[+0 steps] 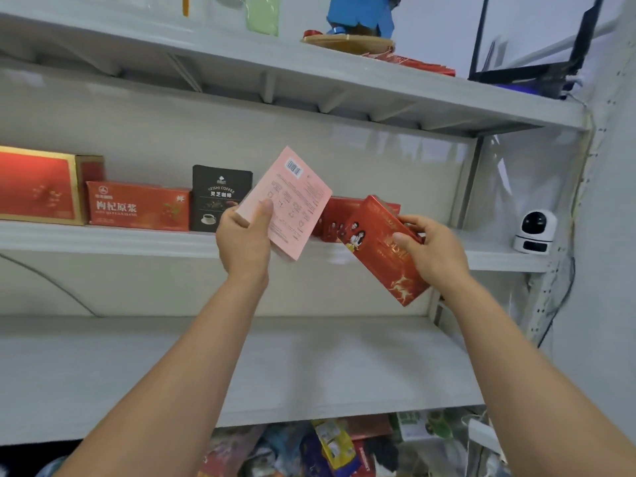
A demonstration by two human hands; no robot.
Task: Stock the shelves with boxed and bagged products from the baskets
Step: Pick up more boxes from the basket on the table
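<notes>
Both bare forearms are reaching up from the bottom edge towards a white shelving unit, and beneath them, under the lower shelf [309,366], a jumble of colourful bagged products [330,445] is lying in a heap; whether a basket is holding them I cannot tell. The left hand [242,242] is gripping a flat pink box [289,201] by its lower corner, thumb pressing on the printed back face, and is holding it tilted in front of the middle shelf [103,239], its barcode sitting at the upper end. The right hand [433,253] is clasping a red box with gold deer [385,256], fingers curling round its upper right edge and thumb lying on the front, so the box is slanting down to the right, out in front of the shelf lip. Just behind it another red box [335,218] is standing on the middle shelf. Further left along that shelf a black coffee box [218,197] is standing upright, a long red carton [137,206] is sitting beside it, and a large red and gold case [38,185] is filling the far left end. A small white camera [535,232] is sitting at the right end. On the top shelf [344,80] a blue object [358,12] is standing on a round wooden base.
</notes>
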